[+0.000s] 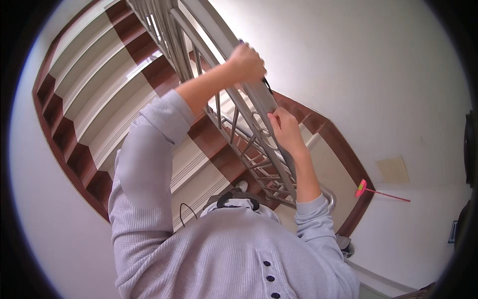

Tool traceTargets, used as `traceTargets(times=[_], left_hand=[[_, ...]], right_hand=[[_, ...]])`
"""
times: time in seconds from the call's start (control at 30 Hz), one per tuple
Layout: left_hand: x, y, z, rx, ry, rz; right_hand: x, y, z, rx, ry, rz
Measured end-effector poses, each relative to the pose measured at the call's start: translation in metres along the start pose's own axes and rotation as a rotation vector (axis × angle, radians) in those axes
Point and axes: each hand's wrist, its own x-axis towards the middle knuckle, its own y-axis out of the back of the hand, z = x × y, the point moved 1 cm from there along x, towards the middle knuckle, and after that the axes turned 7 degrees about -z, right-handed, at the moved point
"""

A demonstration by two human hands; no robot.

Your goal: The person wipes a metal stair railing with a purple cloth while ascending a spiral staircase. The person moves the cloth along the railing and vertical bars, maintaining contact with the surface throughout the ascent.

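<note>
A broad grey handrail (262, 96) tops a metal stair railing with bars and rings and slopes through the middle of the view. My left hand (246, 64), a little blurred, is closed in a fist over its upper stretch. From the fist pokes a slim dark object with a purplish tip (241, 41); a black strand (267, 85) shows below the hand. Lower down, my right hand (285, 129) has curled fingers against the handrail's edge. Whether it grips the rail or something small is hidden.
Pale stairs (112, 127) with dark red borders lie left of the railing. Beyond it, more steps lead to a landing (328, 168). A pink long-handled mop or brush (361, 188) leans at the white wall (358, 74), near a beige sheet (393, 169).
</note>
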Motion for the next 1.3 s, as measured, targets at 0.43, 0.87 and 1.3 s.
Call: traceTargets(times=[0.43, 0.87, 1.3], left_hand=[[-0.014, -0.072, -0.015, -0.244, 0.159, 0.713], [-0.019, -0.102, 0.099, -0.454, 0.235, 0.83], [0.015, -0.102, 0.116, -1.09, 0.476, 1.409]], right_hand=[[-0.033, 0.006, -0.003, 0.087, -0.072, -0.164], [-0.026, 0.01, 0.014, 0.182, 0.155, -0.27], [-0.033, 0.024, 0.018, 0.272, 0.043, -0.266]])
